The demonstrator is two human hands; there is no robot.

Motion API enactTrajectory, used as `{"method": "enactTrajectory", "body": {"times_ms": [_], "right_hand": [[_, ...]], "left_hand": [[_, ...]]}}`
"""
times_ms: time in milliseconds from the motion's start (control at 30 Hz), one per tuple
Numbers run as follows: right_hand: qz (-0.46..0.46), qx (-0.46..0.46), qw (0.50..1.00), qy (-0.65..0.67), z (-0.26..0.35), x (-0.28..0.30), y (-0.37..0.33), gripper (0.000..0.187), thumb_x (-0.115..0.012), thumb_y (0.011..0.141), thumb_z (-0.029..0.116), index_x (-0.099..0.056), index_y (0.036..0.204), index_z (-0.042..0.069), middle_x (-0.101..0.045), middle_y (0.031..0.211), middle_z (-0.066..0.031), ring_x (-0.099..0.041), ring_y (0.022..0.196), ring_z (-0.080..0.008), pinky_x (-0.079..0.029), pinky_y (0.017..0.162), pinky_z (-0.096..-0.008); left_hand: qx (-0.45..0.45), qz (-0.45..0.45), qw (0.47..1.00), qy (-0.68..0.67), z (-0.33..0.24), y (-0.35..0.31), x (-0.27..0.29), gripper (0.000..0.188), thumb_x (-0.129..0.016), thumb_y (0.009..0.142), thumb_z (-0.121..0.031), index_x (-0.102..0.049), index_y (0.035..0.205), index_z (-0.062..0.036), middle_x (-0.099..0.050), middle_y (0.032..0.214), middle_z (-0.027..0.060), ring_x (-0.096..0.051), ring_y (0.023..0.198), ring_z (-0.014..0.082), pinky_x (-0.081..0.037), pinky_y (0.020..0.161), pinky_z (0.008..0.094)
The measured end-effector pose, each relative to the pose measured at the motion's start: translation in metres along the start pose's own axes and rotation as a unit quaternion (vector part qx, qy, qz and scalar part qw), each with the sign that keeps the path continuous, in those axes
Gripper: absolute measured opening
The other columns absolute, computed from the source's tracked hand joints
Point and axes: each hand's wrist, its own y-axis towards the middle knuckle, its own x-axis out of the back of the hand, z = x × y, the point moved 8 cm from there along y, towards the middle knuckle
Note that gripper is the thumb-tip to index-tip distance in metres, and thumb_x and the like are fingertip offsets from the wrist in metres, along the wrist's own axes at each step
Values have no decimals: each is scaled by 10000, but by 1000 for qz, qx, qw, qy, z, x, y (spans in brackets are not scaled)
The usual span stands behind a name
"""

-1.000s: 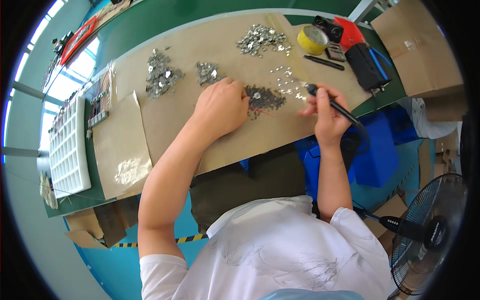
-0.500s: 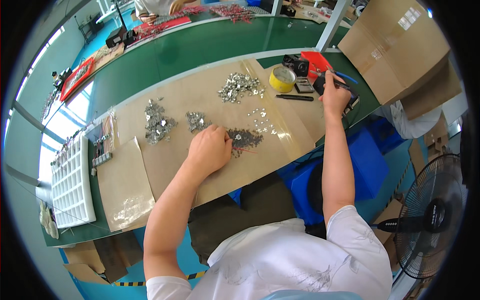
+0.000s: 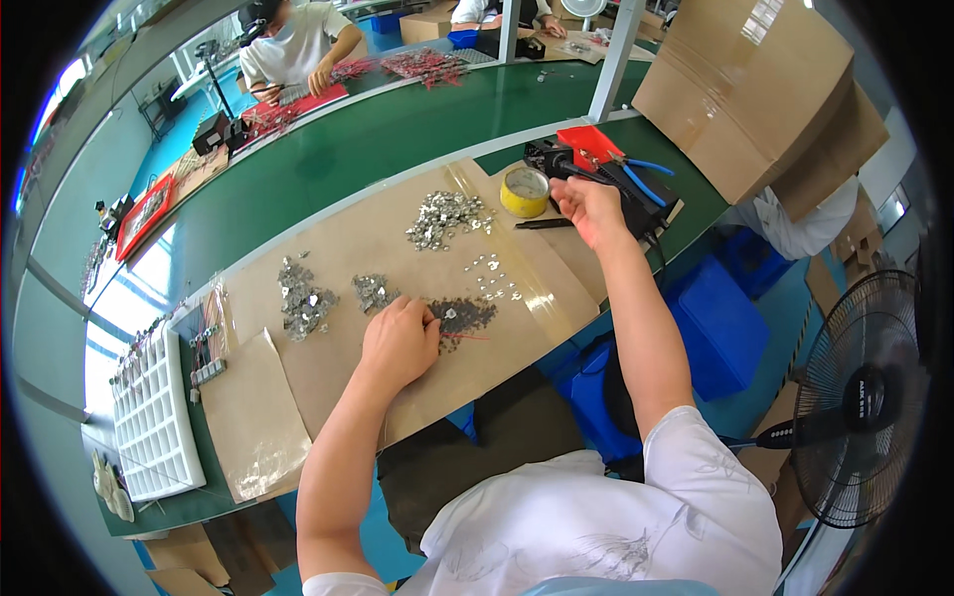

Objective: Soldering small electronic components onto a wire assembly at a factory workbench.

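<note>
My left hand (image 3: 400, 343) rests on the brown cardboard sheet, fingers curled down at the left edge of a pile of small dark parts (image 3: 467, 315). Whatever its fingertips pinch is hidden under the hand. A thin red wire (image 3: 467, 337) lies just right of it, across the loose parts. My right hand (image 3: 594, 211) is raised at the far right, its fingers closed by a black pen-like tool (image 3: 588, 176), partly hidden by the hand. Beside that hand stand a yellow tape roll (image 3: 524, 193) and a black marker (image 3: 544, 224).
Shiny metal pieces (image 3: 447, 221) and grey heaps (image 3: 303, 298) lie on the cardboard. Blue-handled pliers (image 3: 644, 177) lie by a red tray (image 3: 588, 145). A white compartment tray (image 3: 157, 417) stands left, a large carton (image 3: 740, 99) right. Another person (image 3: 298, 50) works across the bench.
My right hand has moved left, toward the tape roll, uncovering the pliers. My left hand stays by the dark pile. The view has shifted, bringing more of the person opposite into sight.
</note>
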Motion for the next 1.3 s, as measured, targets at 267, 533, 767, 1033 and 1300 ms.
{"method": "enactTrajectory", "body": {"times_ms": [267,533,767,1033,1300], "right_hand": [[15,194,932,-305,137,-9,-62,284,-653,1005,209,-715,1127,-41,-740,874,-161,-684,565,-160,-554,451,-274],[-47,125,885,-446,230,108,216,244,-642,984,189,-696,1064,-35,-709,863,-123,-673,600,-176,-570,489,-313],[21,50,669,-741,193,166,379,284,-536,965,16,-646,1216,-62,-671,823,-151,-684,608,-232,-586,494,-378],[-34,91,633,-768,192,177,464,234,-519,975,30,-670,1136,-47,-666,772,-168,-661,545,-258,-555,434,-407],[-6,173,582,-794,179,224,548,341,-527,1014,180,-636,1280,-5,-724,1086,-188,-724,800,-306,-606,668,-401]], "left_hand": [[16,-24,999,-21,-1,-2,8,123,-723,867,-159,-677,852,-47,-646,882,150,-651,845,369,-524,754,458],[59,15,998,-35,-3,2,5,106,-743,842,-116,-655,841,-56,-610,848,128,-636,799,355,-519,700,451],[56,38,996,-52,-4,12,9,135,-768,799,-73,-643,848,-65,-600,823,104,-624,750,334,-511,623,427],[77,31,994,-64,-3,20,17,178,-780,761,-43,-626,849,-65,-567,780,108,-578,693,332,-477,615,439],[95,84,985,-116,-1,30,14,109,-715,854,-30,-626,913,-7,-586,851,176,-607,763,389,-509,656,473]]}}
